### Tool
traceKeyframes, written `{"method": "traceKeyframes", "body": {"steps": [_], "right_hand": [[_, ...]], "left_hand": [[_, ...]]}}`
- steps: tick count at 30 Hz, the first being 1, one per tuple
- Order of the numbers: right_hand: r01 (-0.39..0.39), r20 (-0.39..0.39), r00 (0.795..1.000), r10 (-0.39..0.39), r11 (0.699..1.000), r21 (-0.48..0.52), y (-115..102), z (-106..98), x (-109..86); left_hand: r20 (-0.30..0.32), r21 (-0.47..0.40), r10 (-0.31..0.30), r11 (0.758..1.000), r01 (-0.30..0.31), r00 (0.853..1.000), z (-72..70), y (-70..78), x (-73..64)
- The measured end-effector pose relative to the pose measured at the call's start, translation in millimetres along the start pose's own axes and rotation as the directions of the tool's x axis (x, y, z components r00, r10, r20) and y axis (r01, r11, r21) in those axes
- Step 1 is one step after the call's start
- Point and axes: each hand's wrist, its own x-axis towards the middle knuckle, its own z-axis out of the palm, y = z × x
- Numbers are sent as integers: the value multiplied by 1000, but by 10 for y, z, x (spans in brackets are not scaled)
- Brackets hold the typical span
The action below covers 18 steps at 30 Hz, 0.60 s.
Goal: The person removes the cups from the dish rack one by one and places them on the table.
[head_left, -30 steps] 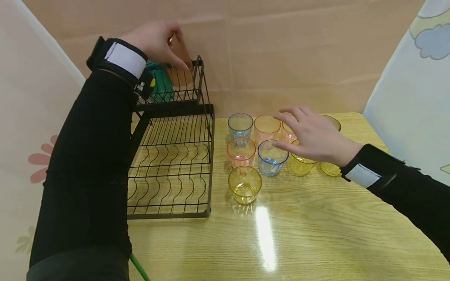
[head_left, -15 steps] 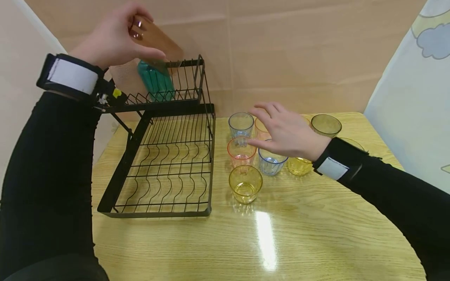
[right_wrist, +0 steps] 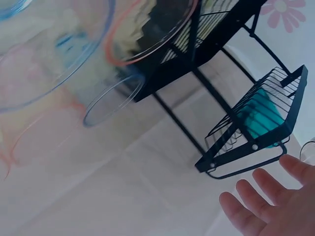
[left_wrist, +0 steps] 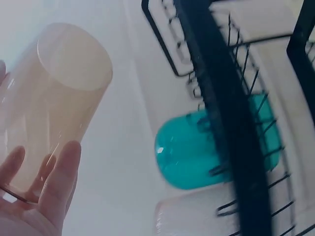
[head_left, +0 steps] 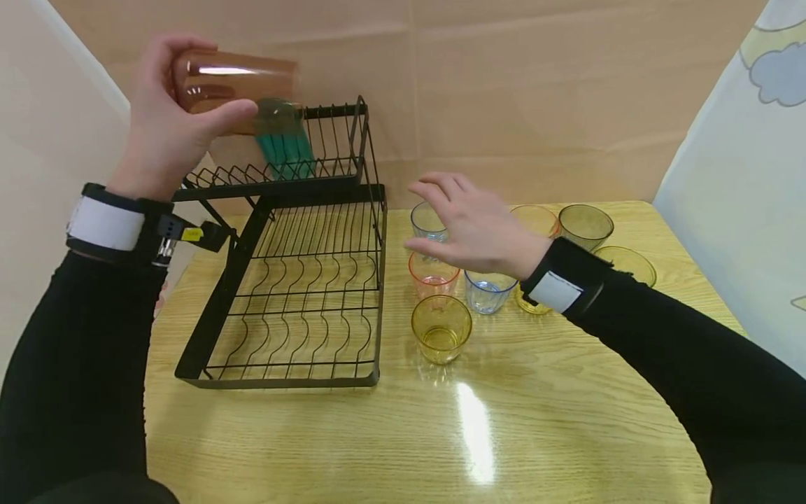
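Observation:
My left hand (head_left: 165, 126) grips a translucent brown tumbler (head_left: 245, 73), tilted on its side above the left part of the rack's upper tier. In the left wrist view, fingers and thumb wrap around the lower part of this tumbler (left_wrist: 64, 93). Behind it, a teal tumbler (head_left: 288, 148) leans in the upper tier of the black dish rack (head_left: 283, 383). My right hand (head_left: 475, 227) hovers over the rows of glasses with its fingers extended, holding nothing. It hides some glasses behind it. The right wrist view shows its spread fingers (right_wrist: 266, 187).
Several tinted glasses stand right of the rack: a yellow glass (head_left: 441, 330) in front, a red-rimmed glass (head_left: 434, 278), a blue-rimmed glass (head_left: 488, 294), and a smoky brown glass (head_left: 585, 224) farther right. A pale translucent piece (left_wrist: 192, 214) lies beside the teal tumbler in the left wrist view.
My left hand has lifted the brown tumbler out of the upper tier and moved left, turning the tumbler nearly horizontal. My right hand has shifted left over the glasses.

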Motion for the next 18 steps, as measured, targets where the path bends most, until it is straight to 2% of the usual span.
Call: {"method": "traceKeyframes", "body": {"steps": [2, 5, 10, 14, 16, 18], "right_hand": [[-5, 0, 1000, 5, 1000, 14, -46, 33, 40], [-24, -1, 1000, 24, 998, 58, -115, 96, 87], [-111, 44, 994, 105, 977, 183, -232, 209, 110], [-175, 56, 985, 166, 925, 338, -326, 301, 67], [-186, 39, 982, 187, 886, 424, -374, 347, 28], [-192, 26, 977, 210, 829, 525, -424, 392, -19]], "left_hand": [[-20, -97, 15, 995, -17, 1000, 5, -39, -107], [-46, -166, 25, 986, -32, 999, 28, -100, -264], [-84, -311, -15, 950, -11, 996, 119, -213, -519], [-84, -414, -73, 910, 32, 994, 245, -318, -736], [-70, -450, -95, 891, 54, 993, 317, -373, -836], [-63, -454, -113, 888, 72, 992, 406, -422, -932]]}}
